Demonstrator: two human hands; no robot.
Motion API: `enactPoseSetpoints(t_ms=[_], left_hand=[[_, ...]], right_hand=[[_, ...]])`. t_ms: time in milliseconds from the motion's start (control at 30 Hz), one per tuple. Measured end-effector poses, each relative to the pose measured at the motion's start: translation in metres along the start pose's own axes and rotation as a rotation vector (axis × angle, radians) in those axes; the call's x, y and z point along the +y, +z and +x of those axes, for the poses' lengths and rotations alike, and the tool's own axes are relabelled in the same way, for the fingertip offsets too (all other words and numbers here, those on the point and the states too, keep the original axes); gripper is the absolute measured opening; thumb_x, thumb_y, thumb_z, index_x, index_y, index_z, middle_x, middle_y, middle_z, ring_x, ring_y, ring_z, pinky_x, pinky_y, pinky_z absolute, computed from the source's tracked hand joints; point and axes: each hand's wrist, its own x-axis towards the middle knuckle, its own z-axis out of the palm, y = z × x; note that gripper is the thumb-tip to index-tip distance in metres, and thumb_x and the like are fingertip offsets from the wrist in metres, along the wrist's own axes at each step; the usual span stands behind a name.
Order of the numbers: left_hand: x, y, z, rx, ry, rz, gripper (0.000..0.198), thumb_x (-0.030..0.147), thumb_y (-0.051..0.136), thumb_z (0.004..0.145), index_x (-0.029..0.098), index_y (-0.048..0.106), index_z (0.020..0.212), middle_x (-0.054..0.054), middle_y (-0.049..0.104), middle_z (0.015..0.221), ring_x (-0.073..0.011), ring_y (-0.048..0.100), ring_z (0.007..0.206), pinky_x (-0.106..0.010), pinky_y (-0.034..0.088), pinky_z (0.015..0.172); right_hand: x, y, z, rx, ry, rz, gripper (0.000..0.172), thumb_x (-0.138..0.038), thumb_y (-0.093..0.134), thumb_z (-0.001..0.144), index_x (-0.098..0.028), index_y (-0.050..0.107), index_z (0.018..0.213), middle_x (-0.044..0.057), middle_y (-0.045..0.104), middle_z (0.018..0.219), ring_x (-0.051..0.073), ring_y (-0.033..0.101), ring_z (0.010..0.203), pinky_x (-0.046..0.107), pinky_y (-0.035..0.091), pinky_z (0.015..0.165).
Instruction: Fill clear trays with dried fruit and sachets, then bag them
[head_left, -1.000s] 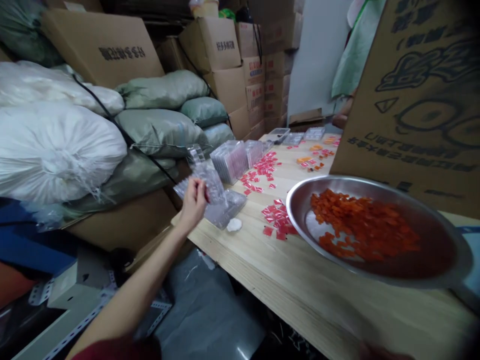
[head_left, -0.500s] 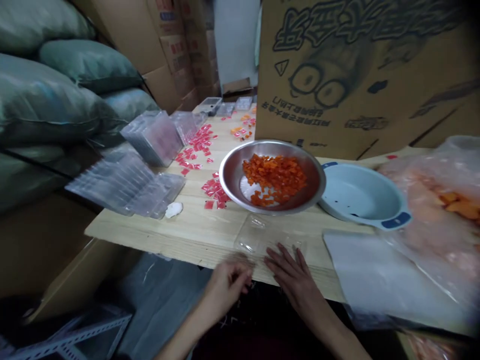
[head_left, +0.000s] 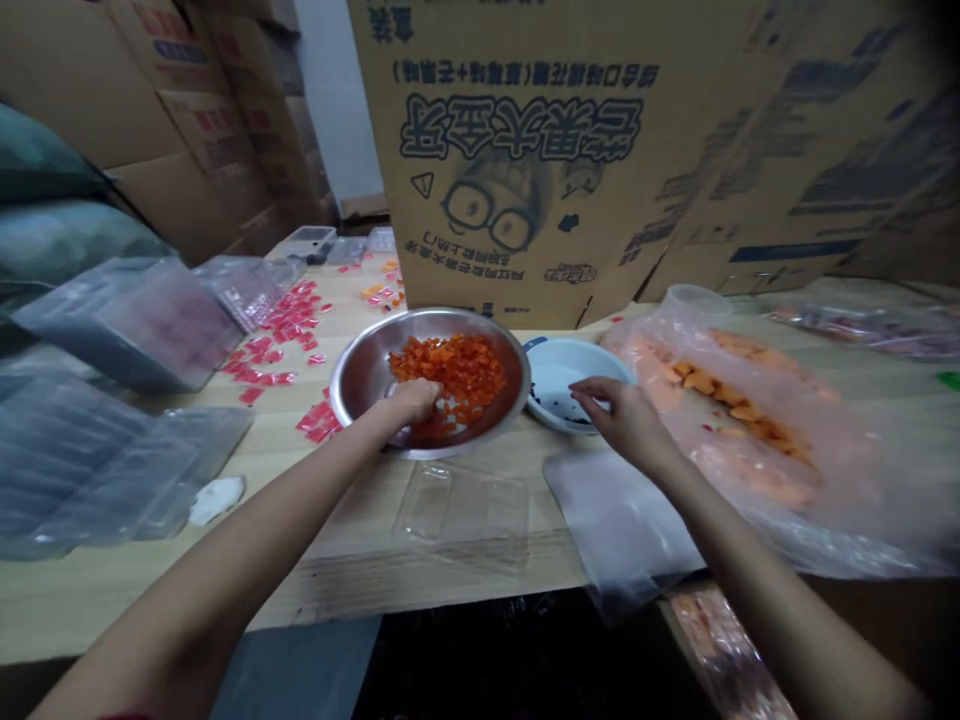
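Note:
My left hand [head_left: 414, 400] reaches into the steel bowl [head_left: 360, 375] and rests, fingers curled, on the heap of small orange pieces [head_left: 454, 375]. My right hand [head_left: 626, 415] hovers at the rim of the pale blue bowl [head_left: 559, 365], its fingers bent down in a pinch; I cannot make out what they hold. A clear plastic clamshell tray [head_left: 461, 510] lies open on the wooden table [head_left: 352, 570] just in front of the steel bowl.
A big plastic bag of orange pieces [head_left: 735, 420] lies to the right, with a plastic sheet [head_left: 615, 525] in front of it. Stacks of clear trays [head_left: 97, 440] and scattered red packets [head_left: 277, 325] fill the left. Cardboard boxes [head_left: 540, 150] wall off the back.
The view has swung right from the tray stacks to the bowls. Both hands have left the table's front edge: the left went into the steel bowl, the right to the blue bowl.

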Motion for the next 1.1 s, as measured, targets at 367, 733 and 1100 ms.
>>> enactPoseSetpoints(t_ms=[367,733,1100], left_hand=[[-0.028,0.021,-0.011,0.027,0.013,-0.057,0.024,0.01,0.074,0.076,0.018,0.073,0.099,-0.012,0.079,0.092,-0.0271,0.075,0.087,-0.031,0.053,0.074],[0.015,0.016,-0.107,0.717,0.202,-0.852,0.015,0.027,0.064,0.096,0.022,0.069,0.109,-0.004,0.071,0.098,-0.0178,0.069,0.088,-0.031,0.057,0.08],[0.108,0.135,-0.114,0.484,0.381,-0.207,0.013,0.01,0.059,0.098,0.018,0.069,0.094,-0.01,0.073,0.097,-0.0284,0.065,0.101,-0.045,0.056,0.091]], right_hand=[[0.053,0.094,0.118,-0.239,0.112,0.057,0.016,-0.018,0.069,0.078,-0.024,0.062,0.065,0.002,0.064,0.065,0.02,0.06,0.075,0.032,0.052,0.078],[0.015,0.03,0.024,-0.085,0.075,0.371,0.02,-0.039,0.069,0.087,-0.024,0.057,0.08,0.004,0.071,0.087,0.02,0.067,0.083,0.033,0.055,0.079],[-0.025,0.109,-0.095,-0.135,-0.188,0.224,0.022,-0.014,0.058,0.092,-0.02,0.072,0.075,0.01,0.066,0.088,0.027,0.058,0.091,0.04,0.046,0.082]])
